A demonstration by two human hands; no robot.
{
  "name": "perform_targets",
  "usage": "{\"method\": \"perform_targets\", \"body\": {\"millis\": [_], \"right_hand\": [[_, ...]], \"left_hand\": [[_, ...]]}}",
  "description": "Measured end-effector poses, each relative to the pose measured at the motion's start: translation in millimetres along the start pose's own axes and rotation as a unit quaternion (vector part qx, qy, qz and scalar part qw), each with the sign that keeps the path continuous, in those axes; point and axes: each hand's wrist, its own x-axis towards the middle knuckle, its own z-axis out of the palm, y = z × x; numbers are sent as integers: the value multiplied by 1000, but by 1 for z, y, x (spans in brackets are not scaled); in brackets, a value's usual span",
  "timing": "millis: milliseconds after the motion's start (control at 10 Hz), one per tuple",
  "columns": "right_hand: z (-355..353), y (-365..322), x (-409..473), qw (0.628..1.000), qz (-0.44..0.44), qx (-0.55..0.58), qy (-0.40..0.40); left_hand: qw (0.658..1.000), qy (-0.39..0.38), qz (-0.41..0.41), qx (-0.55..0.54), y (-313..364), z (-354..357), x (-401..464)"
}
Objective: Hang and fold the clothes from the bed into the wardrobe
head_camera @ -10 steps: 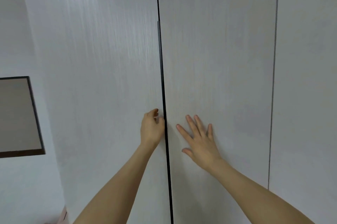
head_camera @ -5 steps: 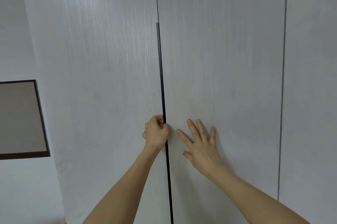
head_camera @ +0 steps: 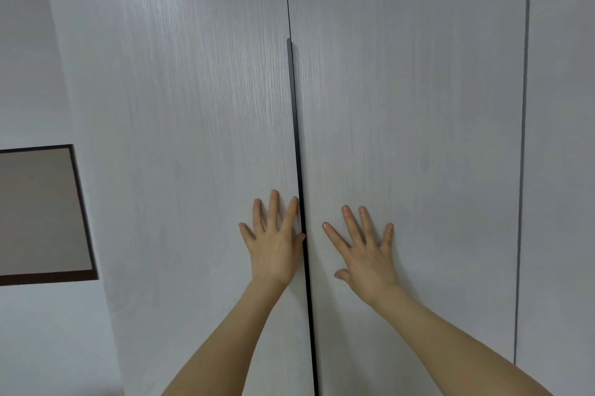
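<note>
Both wardrobe doors are standing closed, and the person is pressing a flat palm against each one: the left hand [head_camera: 273, 241] is lying on the left door [head_camera: 180, 138] with its fingers straight and spread, its forefinger running just beside the dark handle strip [head_camera: 294, 125] in the seam, while the right hand [head_camera: 365, 247] is resting on the right door [head_camera: 412, 106] with its fingers likewise spread and gripping nothing. Judging from this, the task is sitting at one of its two ends: either the doors are being pushed to after the putting away, or they are about to be opened, and the view is not settling which. No clothes, hangers or bed are showing anywhere, so where the garments are cannot be told; if any are in the wardrobe, they are hidden behind the doors. The door fronts are showing a pale grey wood-grain finish, matt and smooth, catching a soft sheen near the top left. A third panel [head_camera: 563, 138] is standing to the right beyond another thin seam. To the left a plain light wall [head_camera: 29, 41] is meeting the wardrobe side, and on it a dark-framed brownish panel [head_camera: 42, 212] is hanging, cut off by the picture edge.
</note>
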Motion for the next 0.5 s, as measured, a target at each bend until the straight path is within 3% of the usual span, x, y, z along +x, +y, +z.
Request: {"method": "perform_targets", "body": {"millis": [300, 400, 500], "right_hand": [[-5, 0, -3, 1000, -4, 21, -4], [-22, 2, -6, 996, -16, 88, -12], [-58, 7, -13, 960, 9, 279, 24]], "left_hand": [[998, -37, 10, 53, -6, -1, 0], [999, 4, 34, 36, -8, -16, 3], [996, 41, 48, 62, -12, -33, 13]]}}
